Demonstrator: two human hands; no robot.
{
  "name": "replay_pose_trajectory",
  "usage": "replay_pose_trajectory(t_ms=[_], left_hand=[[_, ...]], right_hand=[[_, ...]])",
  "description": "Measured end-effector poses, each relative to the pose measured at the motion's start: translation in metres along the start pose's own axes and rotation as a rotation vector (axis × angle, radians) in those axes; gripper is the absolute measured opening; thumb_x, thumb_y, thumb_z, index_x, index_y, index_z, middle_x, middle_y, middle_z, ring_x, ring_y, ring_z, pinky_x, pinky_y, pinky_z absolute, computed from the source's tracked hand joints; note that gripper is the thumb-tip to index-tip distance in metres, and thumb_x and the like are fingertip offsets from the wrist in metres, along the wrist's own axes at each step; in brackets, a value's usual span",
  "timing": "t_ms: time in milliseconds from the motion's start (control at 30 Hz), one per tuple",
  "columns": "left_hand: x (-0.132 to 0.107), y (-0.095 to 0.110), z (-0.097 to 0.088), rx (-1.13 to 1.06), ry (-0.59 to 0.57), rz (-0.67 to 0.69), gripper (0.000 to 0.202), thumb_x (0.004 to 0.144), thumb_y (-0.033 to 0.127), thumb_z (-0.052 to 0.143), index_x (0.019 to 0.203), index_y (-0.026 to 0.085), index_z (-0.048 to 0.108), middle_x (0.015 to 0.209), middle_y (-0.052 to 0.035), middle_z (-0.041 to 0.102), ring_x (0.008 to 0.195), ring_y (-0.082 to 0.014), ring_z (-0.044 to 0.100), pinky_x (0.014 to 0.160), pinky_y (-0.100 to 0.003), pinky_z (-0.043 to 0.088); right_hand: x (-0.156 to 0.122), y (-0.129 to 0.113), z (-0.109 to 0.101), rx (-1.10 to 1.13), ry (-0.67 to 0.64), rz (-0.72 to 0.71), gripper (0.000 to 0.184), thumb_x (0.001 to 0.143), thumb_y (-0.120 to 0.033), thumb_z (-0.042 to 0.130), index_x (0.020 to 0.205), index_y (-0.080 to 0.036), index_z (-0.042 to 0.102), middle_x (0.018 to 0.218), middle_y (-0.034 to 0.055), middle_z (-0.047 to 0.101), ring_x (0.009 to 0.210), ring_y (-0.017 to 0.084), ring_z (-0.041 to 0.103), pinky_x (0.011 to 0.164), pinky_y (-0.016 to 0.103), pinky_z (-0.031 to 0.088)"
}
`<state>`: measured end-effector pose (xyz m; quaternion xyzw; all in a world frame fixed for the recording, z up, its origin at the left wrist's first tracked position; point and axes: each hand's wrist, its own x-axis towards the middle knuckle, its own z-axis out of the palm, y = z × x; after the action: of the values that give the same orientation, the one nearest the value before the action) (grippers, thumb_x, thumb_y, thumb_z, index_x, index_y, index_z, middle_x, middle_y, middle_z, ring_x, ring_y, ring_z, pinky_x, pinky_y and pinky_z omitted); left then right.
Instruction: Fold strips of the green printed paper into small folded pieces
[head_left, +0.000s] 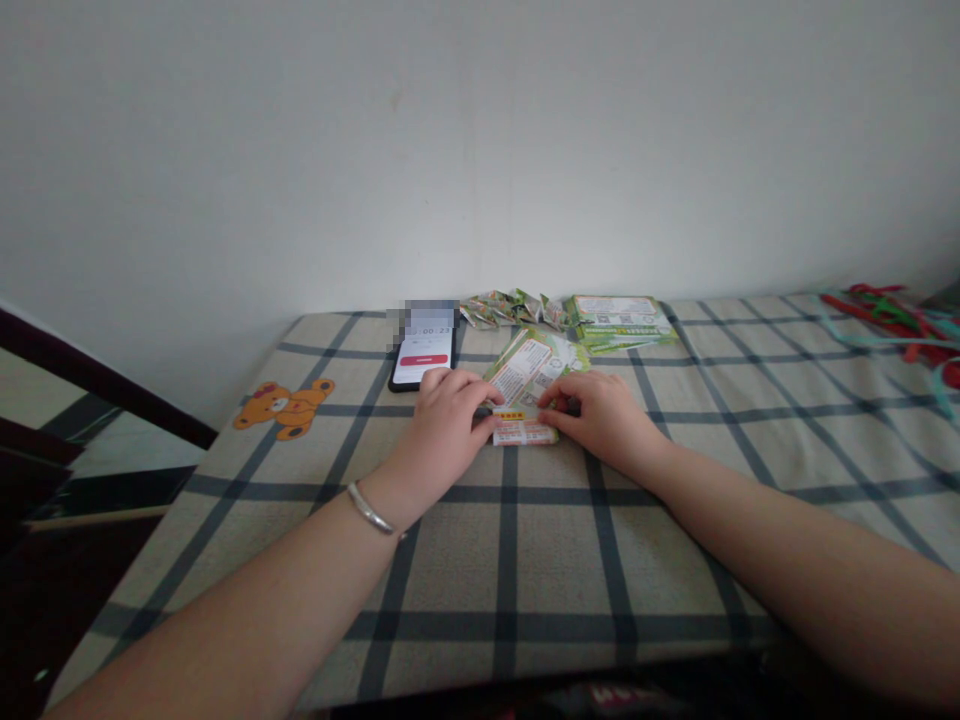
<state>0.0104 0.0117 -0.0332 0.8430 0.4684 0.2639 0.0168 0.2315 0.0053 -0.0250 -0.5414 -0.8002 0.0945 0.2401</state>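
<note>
A small printed piece of packaging (pixel 521 431), white and orange with a yellow band, lies low on the tablecloth between my hands. My left hand (pixel 452 412) pinches its left edge with thumb and forefinger. At its right edge, my right hand (pixel 598 412) pinches with the fingertips curled in. Just beyond it lies a flat green-and-white printed packaging sheet (pixel 517 368), partly under the fingers. I cannot tell whether the small piece is a folded part of that sheet or separate.
A phone (pixel 424 345) with a timer on its screen lies behind my left hand. Crumpled green foil pieces (pixel 514 308) and a stack of green packaging (pixel 621 318) sit by the wall. A bear sticker (pixel 285 408) is at left; tangled coloured strips (pixel 907 325) lie far right.
</note>
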Motion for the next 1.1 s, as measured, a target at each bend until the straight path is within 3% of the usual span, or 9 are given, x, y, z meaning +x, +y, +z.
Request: replay_pose_trajectory(t_ms=[167, 433, 700, 767, 833, 967, 1100], left_hand=[[0.002, 0.0, -0.001, -0.018, 0.024, 0.097, 0.005, 0.08, 0.018, 0.072, 0.081, 0.023, 0.074, 0.096, -0.0032, 0.067, 0.099, -0.0241, 0.048, 0.091, -0.042, 0.042], [0.005, 0.005, -0.015, 0.093, -0.099, 0.294, 0.013, 0.086, 0.017, 0.065, 0.085, 0.02, 0.077, 0.096, -0.004, 0.071, 0.099, -0.0242, 0.049, 0.087, -0.04, 0.047], [0.004, 0.013, -0.025, 0.182, -0.17, 0.301, 0.016, 0.089, 0.019, 0.061, 0.091, 0.022, 0.077, 0.086, -0.0047, 0.07, 0.101, -0.0252, 0.051, 0.087, -0.04, 0.048], [0.004, 0.016, -0.027, 0.197, -0.185, 0.288, 0.015, 0.088, 0.02, 0.062, 0.091, 0.022, 0.077, 0.087, -0.0048, 0.07, 0.101, -0.0256, 0.051, 0.086, -0.04, 0.048], [0.003, 0.017, -0.028, 0.203, -0.19, 0.276, 0.014, 0.088, 0.02, 0.063, 0.09, 0.022, 0.077, 0.088, -0.0048, 0.07, 0.1, -0.0256, 0.052, 0.085, -0.04, 0.048], [0.002, 0.016, -0.028, 0.193, -0.185, 0.244, 0.015, 0.089, 0.022, 0.061, 0.088, 0.019, 0.076, 0.09, -0.0058, 0.07, 0.102, -0.0258, 0.052, 0.087, -0.04, 0.048], [0.001, 0.016, -0.027, 0.185, -0.186, 0.241, 0.014, 0.088, 0.02, 0.062, 0.09, 0.02, 0.076, 0.093, -0.0051, 0.071, 0.103, -0.0256, 0.052, 0.088, -0.04, 0.048]], right_hand=[[0.001, 0.001, 0.0, 0.022, -0.006, 0.044, 0.009, 0.078, -0.034, 0.071, 0.083, -0.027, 0.073, 0.074, -0.0034, 0.07, 0.069, 0.014, 0.06, 0.065, 0.027, 0.038], [0.001, 0.0, -0.001, 0.005, -0.001, 0.038, 0.009, 0.077, -0.034, 0.071, 0.081, -0.025, 0.073, 0.072, -0.002, 0.069, 0.068, 0.014, 0.059, 0.065, 0.028, 0.037], [0.001, 0.003, 0.0, 0.032, 0.046, 0.009, 0.009, 0.079, -0.031, 0.07, 0.08, -0.023, 0.072, 0.074, -0.0002, 0.068, 0.067, 0.015, 0.057, 0.064, 0.028, 0.039], [-0.001, -0.001, -0.002, 0.056, 0.132, -0.058, 0.006, 0.081, -0.027, 0.069, 0.08, -0.021, 0.071, 0.076, 0.0014, 0.068, 0.071, 0.015, 0.057, 0.066, 0.029, 0.04], [-0.006, -0.008, -0.005, 0.049, 0.195, -0.221, 0.007, 0.084, -0.024, 0.066, 0.08, -0.02, 0.068, 0.078, 0.0029, 0.068, 0.078, 0.017, 0.058, 0.073, 0.031, 0.042], [-0.015, -0.021, -0.011, 0.005, 0.137, -0.54, 0.014, 0.092, -0.025, 0.056, 0.09, -0.021, 0.07, 0.089, 0.0034, 0.07, 0.084, 0.018, 0.059, 0.078, 0.032, 0.045], [-0.017, -0.022, -0.009, -0.075, 0.016, -0.623, 0.022, 0.096, -0.025, 0.049, 0.099, -0.02, 0.071, 0.1, 0.0032, 0.072, 0.092, 0.018, 0.061, 0.082, 0.032, 0.047]])
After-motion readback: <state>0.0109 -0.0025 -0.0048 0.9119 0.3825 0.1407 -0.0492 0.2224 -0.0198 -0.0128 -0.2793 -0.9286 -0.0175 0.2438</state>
